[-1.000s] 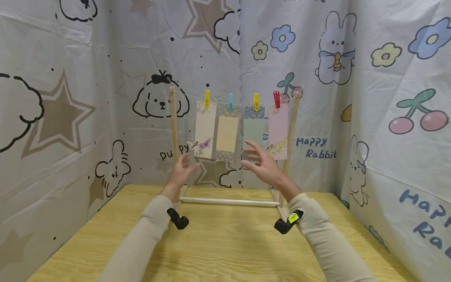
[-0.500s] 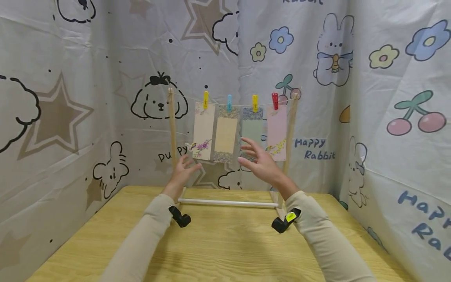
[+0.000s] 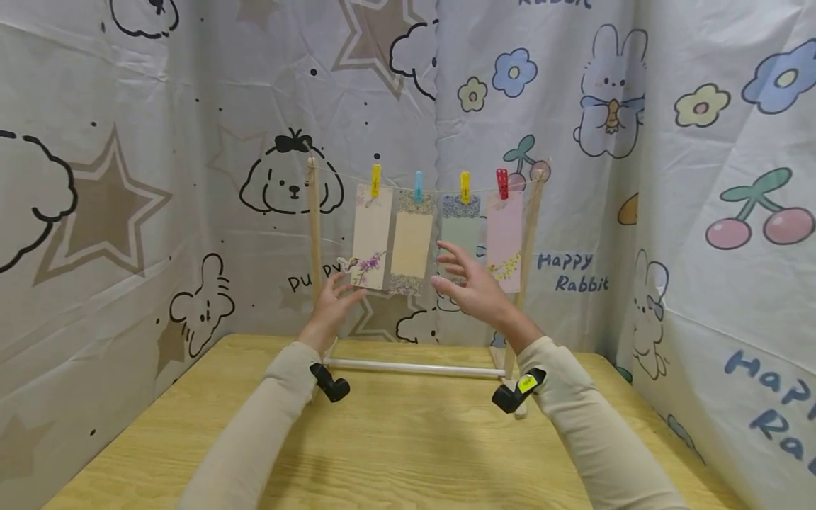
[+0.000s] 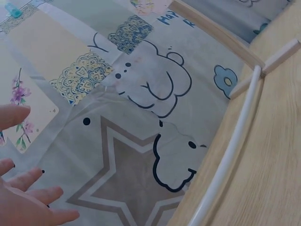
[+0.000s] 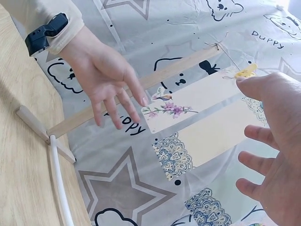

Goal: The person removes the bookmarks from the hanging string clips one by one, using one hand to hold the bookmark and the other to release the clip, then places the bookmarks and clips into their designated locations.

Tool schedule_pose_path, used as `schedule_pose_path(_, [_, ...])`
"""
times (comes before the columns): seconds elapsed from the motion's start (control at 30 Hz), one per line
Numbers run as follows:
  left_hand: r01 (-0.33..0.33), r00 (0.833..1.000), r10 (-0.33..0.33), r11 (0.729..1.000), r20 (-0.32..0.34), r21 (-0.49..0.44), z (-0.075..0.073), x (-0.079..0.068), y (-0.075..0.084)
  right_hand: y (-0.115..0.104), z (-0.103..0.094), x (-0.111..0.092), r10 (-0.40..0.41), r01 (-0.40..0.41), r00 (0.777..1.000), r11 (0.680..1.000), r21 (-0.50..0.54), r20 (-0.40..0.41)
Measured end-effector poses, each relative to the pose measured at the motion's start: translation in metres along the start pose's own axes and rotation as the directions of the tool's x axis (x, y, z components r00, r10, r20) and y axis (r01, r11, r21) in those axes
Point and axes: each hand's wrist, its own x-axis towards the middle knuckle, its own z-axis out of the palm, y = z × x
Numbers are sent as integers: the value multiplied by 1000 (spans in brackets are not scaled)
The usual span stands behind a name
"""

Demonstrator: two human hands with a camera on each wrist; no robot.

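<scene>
Wood-grain table (image 3: 408,439), cartoon-print curtains (image 3: 210,106) around; 4 pastel cards (image 3: 411,244) pegged on a string (image 3: 441,190), left hand (image 3: 330,306) and right hand (image 3: 474,289) empty, fingers spread, card contact hard to confirm.

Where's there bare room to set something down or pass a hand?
Setting down: the table between both sleeves, in front of the white rod. Passing: the gap above that rod, below the hanging cards, looks open. Crowded: right hand before the green card; left hand near the purple-flowered card.
</scene>
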Motion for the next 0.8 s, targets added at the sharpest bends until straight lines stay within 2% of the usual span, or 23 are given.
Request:
schedule_pose_path(0.47, [23, 999, -28, 989, -37, -143, 6, 12, -10, -4, -7, 11, 24, -24, 1000, 999, 26, 0])
schedule_pose_path(0.67, [14, 999, -23, 983, -47, -184, 8, 13, -5, -6, -11, 19, 15, -14, 1000, 998, 63, -20])
schedule_pose_path(0.8, [17, 999, -24, 984, -42, -179, 9, 14, 0, -10, -14, 23, 5, -3, 1000, 997, 73, -25])
